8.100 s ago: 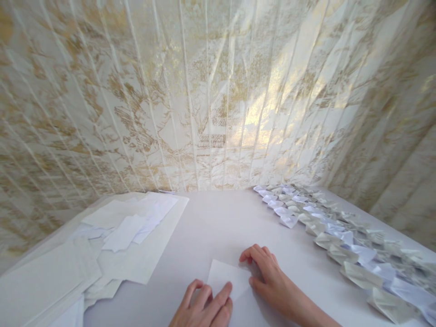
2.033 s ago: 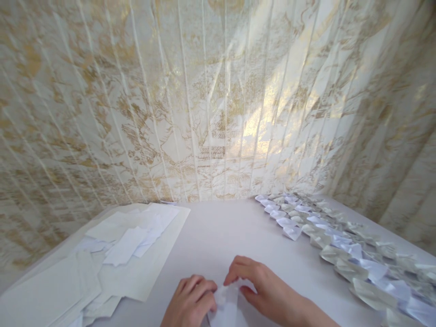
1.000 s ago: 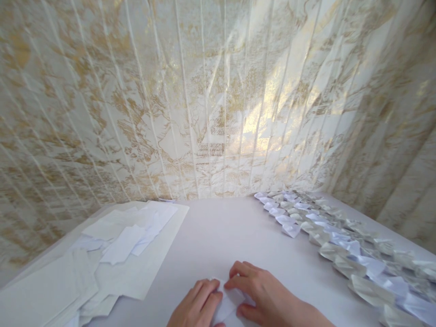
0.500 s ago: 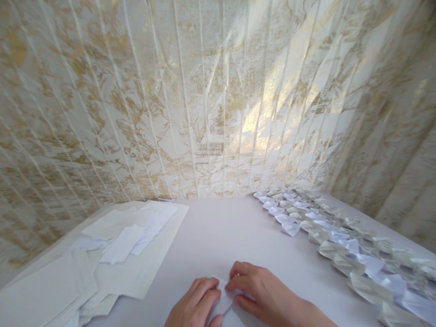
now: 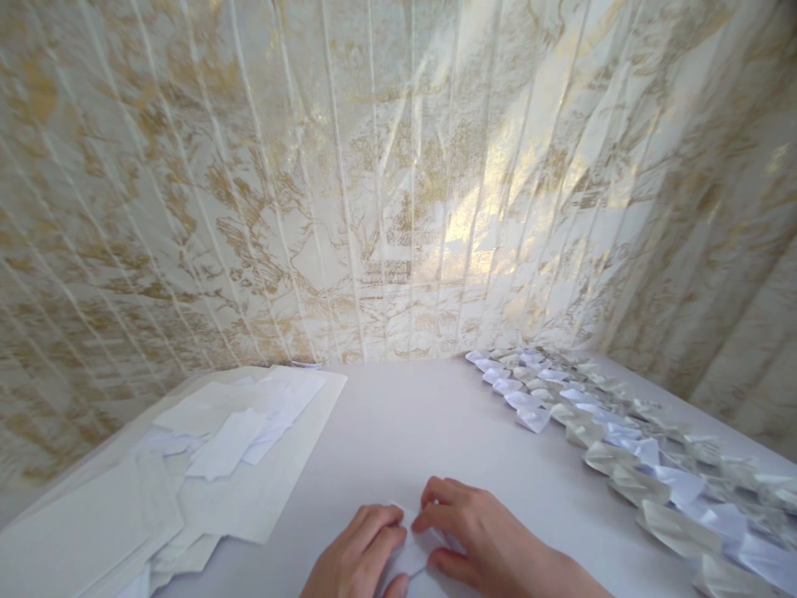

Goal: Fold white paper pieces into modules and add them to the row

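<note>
A small piece of white paper (image 5: 416, 551), partly folded, lies on the white table (image 5: 398, 423) at the bottom centre. My left hand (image 5: 358, 556) presses on its left side with fingers curled over it. My right hand (image 5: 479, 531) pinches the paper's top right part between thumb and fingertips. Most of the paper is hidden under the two hands, which nearly touch each other.
A loose pile of white paper sheets (image 5: 212, 448) covers the table's left side. Several folded white and silver paper pieces (image 5: 623, 440) lie in rows along the right side. A cream and gold curtain (image 5: 398, 183) hangs right behind the table.
The flat sheet under my hands has been folded into a smaller piece. Over the last second my hands have barely shifted, still working the same paper.
</note>
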Available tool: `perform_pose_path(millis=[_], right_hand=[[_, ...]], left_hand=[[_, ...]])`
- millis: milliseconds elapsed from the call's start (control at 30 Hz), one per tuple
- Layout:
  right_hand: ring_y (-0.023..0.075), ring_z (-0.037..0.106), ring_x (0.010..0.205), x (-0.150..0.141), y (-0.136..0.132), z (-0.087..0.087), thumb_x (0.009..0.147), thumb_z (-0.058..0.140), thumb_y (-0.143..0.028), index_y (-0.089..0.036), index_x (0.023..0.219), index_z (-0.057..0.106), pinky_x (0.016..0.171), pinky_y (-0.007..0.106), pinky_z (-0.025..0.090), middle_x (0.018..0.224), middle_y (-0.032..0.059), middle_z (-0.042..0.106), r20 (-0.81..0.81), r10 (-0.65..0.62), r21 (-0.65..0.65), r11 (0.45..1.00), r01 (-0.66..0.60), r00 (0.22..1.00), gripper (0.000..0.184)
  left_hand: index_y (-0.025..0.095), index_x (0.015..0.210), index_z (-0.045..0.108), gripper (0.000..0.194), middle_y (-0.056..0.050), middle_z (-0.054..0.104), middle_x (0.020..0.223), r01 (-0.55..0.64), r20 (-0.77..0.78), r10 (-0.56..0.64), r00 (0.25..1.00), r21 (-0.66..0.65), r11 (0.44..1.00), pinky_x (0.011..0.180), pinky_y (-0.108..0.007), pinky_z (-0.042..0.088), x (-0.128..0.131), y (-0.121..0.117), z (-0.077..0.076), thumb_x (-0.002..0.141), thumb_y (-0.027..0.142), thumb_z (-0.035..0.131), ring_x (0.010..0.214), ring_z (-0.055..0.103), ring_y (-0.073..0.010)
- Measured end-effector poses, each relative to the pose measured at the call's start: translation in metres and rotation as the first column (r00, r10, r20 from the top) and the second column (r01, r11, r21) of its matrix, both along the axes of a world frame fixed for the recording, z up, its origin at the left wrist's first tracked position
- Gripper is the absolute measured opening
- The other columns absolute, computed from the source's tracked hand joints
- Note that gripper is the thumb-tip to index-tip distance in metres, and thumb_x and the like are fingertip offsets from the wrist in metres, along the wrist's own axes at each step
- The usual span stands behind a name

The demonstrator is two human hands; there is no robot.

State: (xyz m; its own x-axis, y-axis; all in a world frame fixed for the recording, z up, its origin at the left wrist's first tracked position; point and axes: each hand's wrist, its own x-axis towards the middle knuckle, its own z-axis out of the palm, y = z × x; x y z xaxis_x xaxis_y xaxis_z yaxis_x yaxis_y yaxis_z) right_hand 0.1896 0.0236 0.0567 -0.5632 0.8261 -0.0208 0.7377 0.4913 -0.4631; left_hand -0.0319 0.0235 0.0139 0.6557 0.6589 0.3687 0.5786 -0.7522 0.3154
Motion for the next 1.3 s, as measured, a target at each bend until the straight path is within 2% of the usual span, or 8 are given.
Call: perform_pose_path(millis=[233, 333, 433, 533, 633, 833, 1100, 1300], right_hand=[[0.0164, 0.064, 0.092, -0.001, -0.001, 0.002, 0.083, 0.062, -0.015, -0.026, 0.106, 0.07, 0.083, 0.022, 0.046, 0.106, 0.0023, 0.065, -0.005, 0.012, 0.033, 0.999, -0.012, 1.0, 0.026], [0.0156, 0.064, 0.087, -0.003, -0.002, 0.001, 0.087, 0.058, -0.015, -0.026, 0.102, 0.069, 0.079, 0.022, 0.046, 0.103, 0.0019, 0.065, 0.035, 0.034, 0.112, 0.993, -0.037, 0.999, 0.021], [0.0156, 0.061, 0.082, -0.006, -0.003, -0.001, 0.091, 0.053, -0.014, -0.023, 0.092, 0.068, 0.074, 0.023, 0.043, 0.097, 0.0021, 0.066, 0.099, 0.056, 0.207, 0.975, -0.075, 0.993, 0.017], [0.0163, 0.057, 0.081, -0.008, -0.003, -0.007, 0.09, 0.053, -0.012, -0.022, 0.087, 0.066, 0.074, 0.025, 0.041, 0.093, 0.0021, 0.066, 0.114, 0.078, 0.283, 0.953, -0.107, 0.99, 0.016], [0.0165, 0.054, 0.082, -0.01, -0.003, -0.016, 0.085, 0.058, -0.012, -0.021, 0.086, 0.065, 0.075, 0.026, 0.039, 0.093, 0.0016, 0.066, 0.076, 0.104, 0.32, 0.94, -0.123, 0.992, 0.012], [0.0154, 0.052, 0.08, -0.012, -0.003, -0.019, 0.087, 0.056, -0.009, -0.02, 0.081, 0.065, 0.073, 0.024, 0.039, 0.082, 0.0009, 0.065, -0.053, 0.06, 0.264, 0.963, -0.043, 0.997, 0.016], [0.0163, 0.054, 0.081, -0.013, -0.008, -0.013, 0.08, 0.061, -0.006, -0.018, 0.076, 0.066, 0.078, 0.025, 0.041, 0.08, 0.0009, 0.065, -0.057, -0.136, 0.064, 0.988, 0.139, 0.989, 0.014], [0.0159, 0.055, 0.08, -0.015, -0.004, -0.017, 0.084, 0.06, -0.01, -0.018, 0.077, 0.067, 0.083, 0.027, 0.04, 0.082, 0.0008, 0.065, -0.065, -0.176, 0.027, 0.984, 0.178, 0.982, 0.013]], left_hand=[[0.021, 0.11, 0.061, 0.037, -0.004, 0.067, 0.114, 0.029, 0.047, -0.029, 0.998, 0.006, 1.0, 0.093, -0.023, 0.052, -0.001, 0.001, -0.002, 0.075, 0.012, 0.067, 0.106, 0.063, -0.0177], [0.021, 0.108, 0.06, 0.034, -0.005, 0.065, 0.114, 0.023, 0.05, -0.022, 0.999, -0.026, 0.999, 0.092, -0.024, 0.053, 0.0, 0.0, -0.003, 0.075, 0.015, 0.068, 0.106, 0.062, -0.0185], [0.02, 0.095, 0.061, 0.026, -0.005, 0.064, 0.107, -0.043, 0.0, 0.043, 0.999, -0.031, 0.999, 0.087, -0.028, 0.054, 0.002, -0.001, -0.001, 0.072, 0.01, 0.068, 0.1, 0.062, -0.0202], [0.021, 0.084, 0.06, 0.017, -0.003, 0.064, 0.093, -0.097, -0.113, 0.102, 0.988, 0.048, 0.994, 0.077, -0.033, 0.054, 0.001, 0.0, 0.0, 0.074, 0.009, 0.066, 0.088, 0.061, -0.0217], [0.023, 0.082, 0.06, 0.013, -0.001, 0.064, 0.083, -0.075, -0.199, 0.107, 0.974, 0.159, 0.984, 0.069, -0.033, 0.051, -0.001, 0.003, -0.003, 0.08, 0.01, 0.06, 0.08, 0.06, -0.0214], [0.022, 0.076, 0.056, 0.015, 0.001, 0.063, 0.078, -0.069, -0.218, 0.121, 0.968, 0.233, 0.97, 0.063, -0.03, 0.044, -0.002, 0.004, -0.012, 0.081, 0.009, 0.06, 0.073, 0.058, -0.0188], [0.023, 0.077, 0.059, 0.014, 0.004, 0.065, 0.081, -0.079, -0.132, 0.089, 0.987, 0.077, 0.994, 0.066, -0.028, 0.042, 0.001, 0.001, -0.004, 0.077, 0.014, 0.07, 0.077, 0.059, -0.0173], [0.021, 0.07, 0.057, 0.013, 0.002, 0.063, 0.082, -0.253, -0.018, 0.253, 0.967, -0.14, 0.957, 0.073, -0.031, 0.042, 0.002, -0.001, 0.002, 0.08, 0.015, 0.064, 0.082, 0.058, -0.0184]])
